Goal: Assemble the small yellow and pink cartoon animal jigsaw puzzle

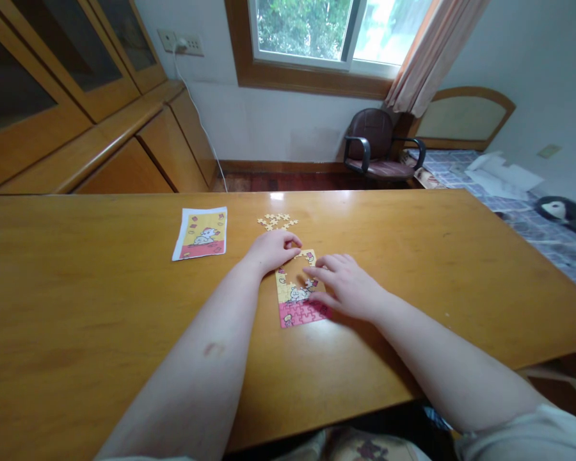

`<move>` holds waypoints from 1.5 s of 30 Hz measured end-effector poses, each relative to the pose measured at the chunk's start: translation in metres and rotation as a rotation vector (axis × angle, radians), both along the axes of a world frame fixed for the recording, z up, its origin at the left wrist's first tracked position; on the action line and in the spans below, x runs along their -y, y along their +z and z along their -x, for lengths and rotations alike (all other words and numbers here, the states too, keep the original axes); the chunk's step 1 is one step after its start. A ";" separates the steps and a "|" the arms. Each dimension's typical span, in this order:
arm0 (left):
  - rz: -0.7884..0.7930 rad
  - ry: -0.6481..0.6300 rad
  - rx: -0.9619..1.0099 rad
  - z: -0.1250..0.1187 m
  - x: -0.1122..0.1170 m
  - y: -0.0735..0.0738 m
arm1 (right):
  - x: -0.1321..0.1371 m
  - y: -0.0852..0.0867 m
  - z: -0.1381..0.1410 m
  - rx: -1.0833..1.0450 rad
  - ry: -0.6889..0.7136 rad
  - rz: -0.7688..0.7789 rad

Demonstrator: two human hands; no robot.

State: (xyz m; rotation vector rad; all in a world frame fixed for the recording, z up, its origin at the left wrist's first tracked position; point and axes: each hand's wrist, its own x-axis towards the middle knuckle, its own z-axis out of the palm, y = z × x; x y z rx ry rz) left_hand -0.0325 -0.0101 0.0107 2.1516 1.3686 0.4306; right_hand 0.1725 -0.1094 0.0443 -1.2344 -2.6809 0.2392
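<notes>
A partly assembled jigsaw puzzle [300, 314] lies on the wooden table, pink along its near edge and yellow above, with a white cartoon animal. Bare tabletop shows through a gap in its upper middle. At its upper left corner rests my left hand [274, 248], fingers loosely curled and thumb apart from them; I see nothing held. My right hand [349, 286] is over the puzzle's right side with fingers spread, covering part of it. Just beyond my left hand lies a pile of loose puzzle pieces [276, 221], plain side up.
A printed reference picture [204, 235] lies on the table [100, 307] to the left. Behind the table stand a wooden cabinet [120, 153] and a brown armchair [377, 144]. A bed [552, 224] is at the right. A white cord [196, 109] runs down the wall.
</notes>
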 end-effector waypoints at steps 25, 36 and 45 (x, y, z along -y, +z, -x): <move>0.013 0.005 -0.017 -0.001 0.002 0.005 | -0.028 -0.016 -0.023 0.039 -0.283 0.046; 0.015 0.007 -0.026 0.000 0.002 0.005 | -0.023 -0.008 -0.020 0.030 -0.311 0.067; 0.012 0.007 -0.019 0.000 0.002 0.006 | -0.026 -0.013 -0.023 0.000 -0.244 0.102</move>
